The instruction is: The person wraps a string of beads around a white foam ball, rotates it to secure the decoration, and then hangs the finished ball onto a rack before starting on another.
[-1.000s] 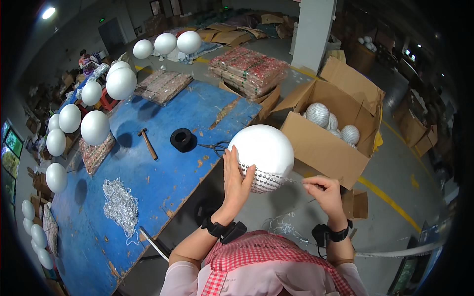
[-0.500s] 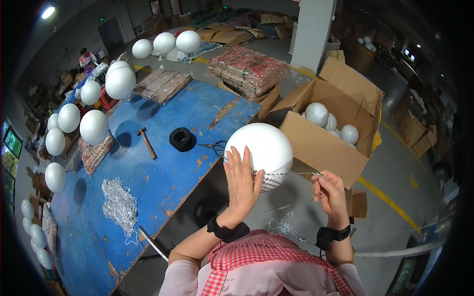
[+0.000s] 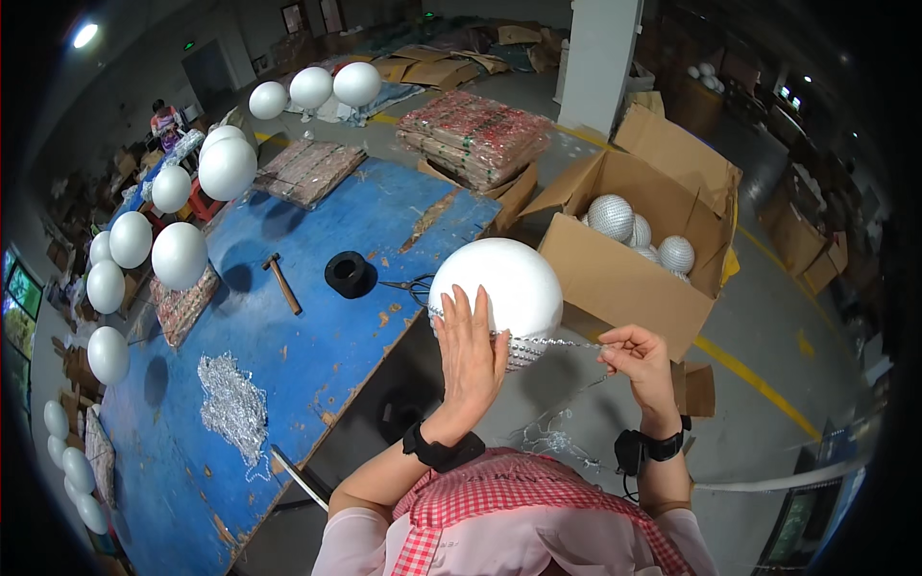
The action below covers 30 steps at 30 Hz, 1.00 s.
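Bead strand (image 3: 565,343) (silvery) in right hand (image 3: 641,370)

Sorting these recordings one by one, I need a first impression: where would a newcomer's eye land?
Probably on the large white ball at the centre, with the left hand flat against it and the right hand pinching a silver beaded strand that runs to its lower part. Next, the many plain white balls in the left and upper left, and the open cardboard box at right holding silvery balls.
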### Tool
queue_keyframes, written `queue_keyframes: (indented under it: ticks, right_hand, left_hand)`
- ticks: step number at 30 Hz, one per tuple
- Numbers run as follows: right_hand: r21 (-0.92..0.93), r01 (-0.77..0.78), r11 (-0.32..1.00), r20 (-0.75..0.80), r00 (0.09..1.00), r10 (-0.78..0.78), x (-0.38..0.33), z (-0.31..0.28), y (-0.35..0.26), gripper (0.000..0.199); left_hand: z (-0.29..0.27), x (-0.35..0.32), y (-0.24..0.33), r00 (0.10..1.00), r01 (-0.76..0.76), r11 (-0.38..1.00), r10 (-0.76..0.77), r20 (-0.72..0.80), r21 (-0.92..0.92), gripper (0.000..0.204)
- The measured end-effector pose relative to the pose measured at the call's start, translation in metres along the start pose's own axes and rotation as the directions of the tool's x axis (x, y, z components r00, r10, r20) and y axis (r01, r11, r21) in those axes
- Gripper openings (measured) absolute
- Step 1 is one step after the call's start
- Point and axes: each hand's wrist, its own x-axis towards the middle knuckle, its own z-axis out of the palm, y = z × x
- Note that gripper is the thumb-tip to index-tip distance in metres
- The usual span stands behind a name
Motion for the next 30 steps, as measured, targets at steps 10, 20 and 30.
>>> queue_keyframes:
  ticks: [10,20,30]
  right_hand:
    - [-0.728,0.028,0.685,-0.035,0.996,-0.077,-0.001,0.006,0.017,0.02]
    - [-0.164,0.033,0.986,0.02,0.999,-0.03,-0.024,0.02,-0.022,0.016]
    - [-0.244,-0.029,0.969,-0.143,0.99,-0.007,-0.012,0.012,-0.003,0.009]
  left_hand:
    - [0.001,-0.003,0.003,1.0,-0.009,1.0,0.009,0.015,-0.013,0.066]
    - [0.002,-0.006,0.007,0.999,-0.021,0.998,0.022,-0.029,0.062,0.071]
    - [0.0,-0.002,-0.003,0.999,0.037,0.996,-0.038,-0.021,-0.085,0.07]
